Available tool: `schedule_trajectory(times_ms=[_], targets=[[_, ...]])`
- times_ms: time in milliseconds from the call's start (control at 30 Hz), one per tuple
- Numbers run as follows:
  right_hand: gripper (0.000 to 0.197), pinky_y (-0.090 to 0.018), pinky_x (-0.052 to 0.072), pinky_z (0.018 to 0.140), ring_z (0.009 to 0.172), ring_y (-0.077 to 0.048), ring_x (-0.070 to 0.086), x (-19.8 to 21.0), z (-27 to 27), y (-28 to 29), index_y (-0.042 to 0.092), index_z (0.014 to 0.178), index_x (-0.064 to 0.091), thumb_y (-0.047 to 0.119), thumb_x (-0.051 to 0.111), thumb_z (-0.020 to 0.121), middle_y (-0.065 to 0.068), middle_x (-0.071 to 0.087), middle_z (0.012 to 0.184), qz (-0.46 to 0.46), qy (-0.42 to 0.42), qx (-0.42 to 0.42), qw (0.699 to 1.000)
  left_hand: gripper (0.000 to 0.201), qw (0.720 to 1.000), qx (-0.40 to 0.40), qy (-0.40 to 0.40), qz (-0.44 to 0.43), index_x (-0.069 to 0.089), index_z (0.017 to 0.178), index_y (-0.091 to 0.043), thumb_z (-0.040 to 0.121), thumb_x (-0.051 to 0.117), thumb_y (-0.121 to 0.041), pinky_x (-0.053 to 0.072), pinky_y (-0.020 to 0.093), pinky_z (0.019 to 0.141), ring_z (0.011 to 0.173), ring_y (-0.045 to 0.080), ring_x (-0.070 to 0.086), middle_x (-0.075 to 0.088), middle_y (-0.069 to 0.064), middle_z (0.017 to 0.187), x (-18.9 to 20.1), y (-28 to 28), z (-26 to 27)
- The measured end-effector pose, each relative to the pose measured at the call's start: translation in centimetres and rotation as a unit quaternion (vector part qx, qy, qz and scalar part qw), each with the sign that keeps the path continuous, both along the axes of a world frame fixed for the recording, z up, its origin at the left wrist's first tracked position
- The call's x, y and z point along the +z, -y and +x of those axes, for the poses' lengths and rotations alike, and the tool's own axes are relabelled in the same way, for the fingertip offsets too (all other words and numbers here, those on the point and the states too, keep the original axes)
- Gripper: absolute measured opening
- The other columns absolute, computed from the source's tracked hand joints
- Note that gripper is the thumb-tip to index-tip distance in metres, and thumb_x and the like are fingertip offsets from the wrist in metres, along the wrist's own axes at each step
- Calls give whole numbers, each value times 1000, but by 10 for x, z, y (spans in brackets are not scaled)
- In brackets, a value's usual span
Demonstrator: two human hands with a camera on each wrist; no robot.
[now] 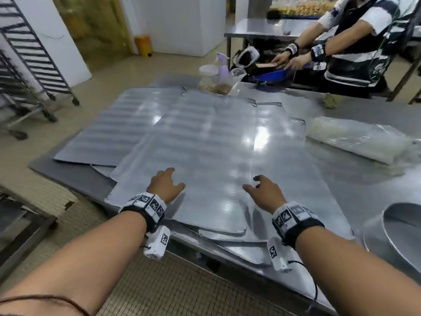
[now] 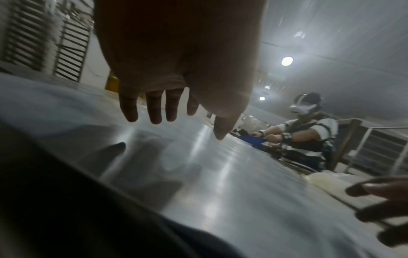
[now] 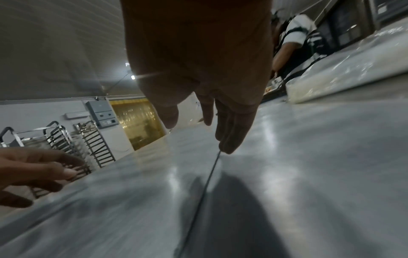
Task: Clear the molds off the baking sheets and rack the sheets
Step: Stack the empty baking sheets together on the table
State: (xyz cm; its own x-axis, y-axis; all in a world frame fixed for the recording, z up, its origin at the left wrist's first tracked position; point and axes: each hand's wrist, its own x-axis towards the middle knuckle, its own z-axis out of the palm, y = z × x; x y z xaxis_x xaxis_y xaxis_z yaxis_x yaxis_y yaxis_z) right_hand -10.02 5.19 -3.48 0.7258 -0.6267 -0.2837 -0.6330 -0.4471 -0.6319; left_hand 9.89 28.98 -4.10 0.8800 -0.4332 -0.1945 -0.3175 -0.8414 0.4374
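Several bare metal baking sheets (image 1: 205,142) lie overlapped on the steel table (image 1: 341,169), with no molds on them in any view. Over the near end of the top sheet hovers my left hand (image 1: 167,182), fingers spread and relaxed, holding nothing. The left wrist view shows its fingers (image 2: 154,111) a little above the sheet (image 2: 220,183). My right hand (image 1: 262,188) hangs open over the sheet's right side. In the right wrist view its fingers (image 3: 232,132) point down at the sheet edge (image 3: 209,174). Another sheet (image 1: 118,131) juts out past the table's left edge.
Empty sheet racks (image 1: 29,65) stand on the floor to the left. A plastic-wrapped bundle (image 1: 362,140) lies at the right, a metal bowl (image 1: 396,226) at the near right. Jars and a spray bottle (image 1: 222,67) stand at the far edge, where another person (image 1: 355,42) works.
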Motion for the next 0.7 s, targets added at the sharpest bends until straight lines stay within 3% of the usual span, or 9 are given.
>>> schedule_trajectory(times_ms=[167,333,467,600,700], targets=[[84,-40,46,99,127,-36,52,-25,47,-19,9,151,29,52,63,88,-18,47,146,-14,-54,-30,998,83,996,66,4,58,32,154,-18,84,65,-48,42,49,109,133,41,45,43,20,147,-9,-74,61],[85,-43,51,87,113,-41,56,-41,63,-22,10,144,33,53,71,81,-21,45,134,-58,-111,-65,990,81,990,107,-17,95,35,150,-19,82,68,-50,44,46,107,130,44,46,39,20,148,-17,-115,93],[83,-42,50,85,112,-40,56,-47,66,-19,10,141,37,54,71,80,-21,46,131,-60,-112,-80,989,79,990,129,-26,57,41,147,-20,82,72,-51,43,42,107,125,42,52,33,19,151,-22,-123,103],[84,-44,49,95,122,-41,53,-49,59,-7,8,146,34,54,67,84,-22,48,139,-30,-85,-115,989,91,994,95,-54,22,41,149,-15,77,74,-58,43,42,110,133,36,50,46,15,152,-19,-120,110],[83,-39,46,97,126,-39,51,-46,47,10,5,148,33,47,68,86,-20,49,143,-8,-60,-118,991,88,995,81,-59,-21,46,147,-12,78,76,-57,41,43,111,134,33,51,50,12,150,-13,-117,111]])
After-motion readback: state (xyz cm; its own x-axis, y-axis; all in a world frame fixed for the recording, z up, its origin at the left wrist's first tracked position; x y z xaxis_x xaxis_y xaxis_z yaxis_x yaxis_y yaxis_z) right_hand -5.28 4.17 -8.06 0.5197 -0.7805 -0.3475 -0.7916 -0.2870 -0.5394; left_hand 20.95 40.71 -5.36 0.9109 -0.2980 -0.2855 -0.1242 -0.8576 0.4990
